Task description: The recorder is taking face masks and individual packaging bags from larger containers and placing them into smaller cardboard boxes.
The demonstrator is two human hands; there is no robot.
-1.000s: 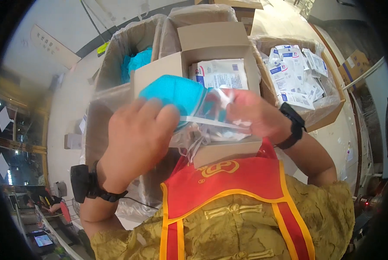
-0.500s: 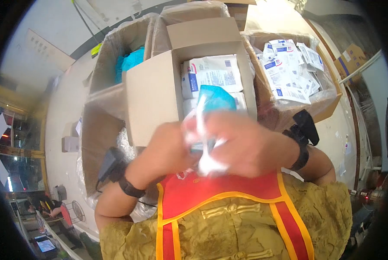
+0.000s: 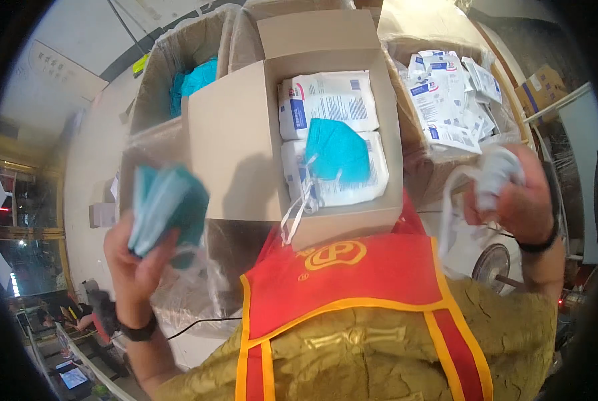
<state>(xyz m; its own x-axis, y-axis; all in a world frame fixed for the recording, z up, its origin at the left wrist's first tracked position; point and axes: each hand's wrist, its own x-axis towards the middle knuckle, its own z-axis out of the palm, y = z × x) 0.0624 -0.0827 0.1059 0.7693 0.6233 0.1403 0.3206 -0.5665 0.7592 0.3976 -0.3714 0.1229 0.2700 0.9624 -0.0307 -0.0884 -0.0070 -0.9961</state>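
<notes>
My left hand (image 3: 140,262), out at the left, grips a small stack of teal folded face masks (image 3: 178,204) between thumb and fingers; motion blurs it a little. On the right, my right hand (image 3: 527,207) is closed around a bunched white strap (image 3: 499,172), part of which hangs down in a loop. Between them stands an open cardboard box (image 3: 235,160) with white printed packets (image 3: 332,100) inside. A single teal face mask (image 3: 337,148) lies on the nearer packet, its white straps trailing over the box's front edge.
To the right of the box is a lined carton with many small white packets (image 3: 439,100). At the far left, another lined carton (image 3: 153,87) holds teal masks (image 3: 195,79). A plastic-lined carton (image 3: 148,154) stands behind my left hand.
Both hands were together in front of the box and have swung wide apart, the left with the masks, the right with the white strap. The mask in the box is now in full view.
</notes>
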